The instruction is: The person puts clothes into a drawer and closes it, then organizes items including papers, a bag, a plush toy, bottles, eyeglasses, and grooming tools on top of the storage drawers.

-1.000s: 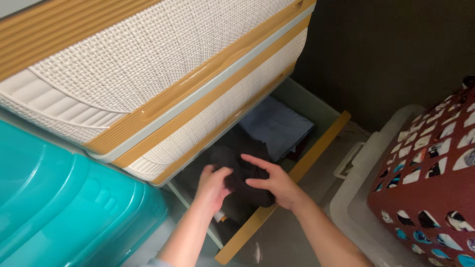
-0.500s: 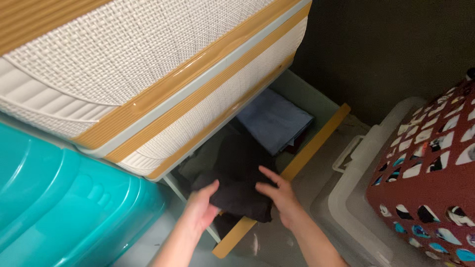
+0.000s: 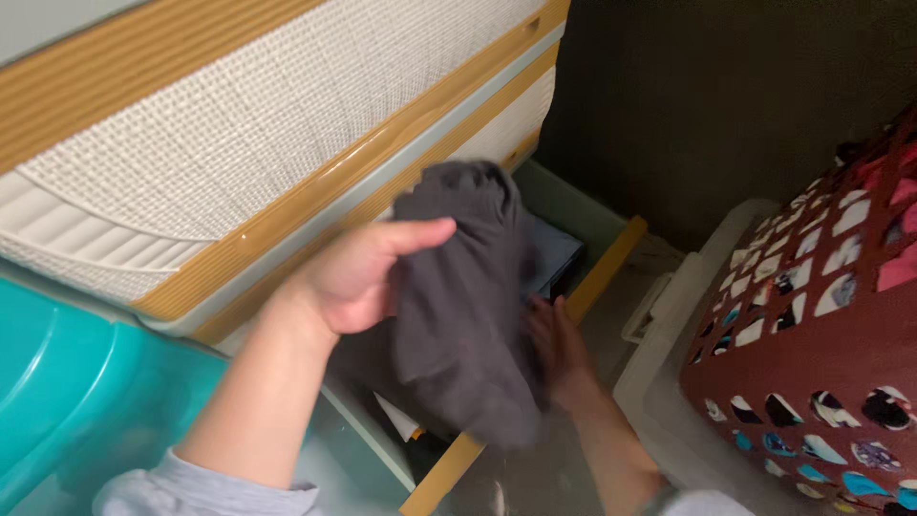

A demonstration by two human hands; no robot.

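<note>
Left hand (image 3: 358,277) grips dark cloth (image 3: 463,306), hanging just right.

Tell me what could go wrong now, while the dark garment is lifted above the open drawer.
The dark grey garment hangs loose from the left hand; it may unfold or slip. It also hides part of the right hand, which could knock the open drawer's tan front edge.
</note>
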